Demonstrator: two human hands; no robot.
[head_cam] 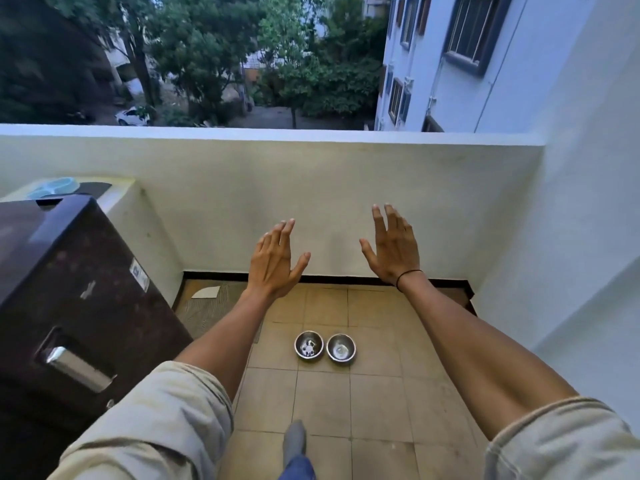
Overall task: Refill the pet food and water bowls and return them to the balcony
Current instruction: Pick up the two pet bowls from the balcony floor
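2 steel bowls sit side by side on the balcony floor, apparently unfilled. Left hand and right hand raised, each grip wide, holding nothing. Judging: pickup, refill, return all left.

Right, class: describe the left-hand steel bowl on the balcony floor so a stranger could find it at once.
Start at the white balcony wall and look down to the tan tiled floor. Two small steel bowls sit side by side there. Yours is the left bowl, nearer the dark cabinet, with pale bits inside; the right bowl looks plain.
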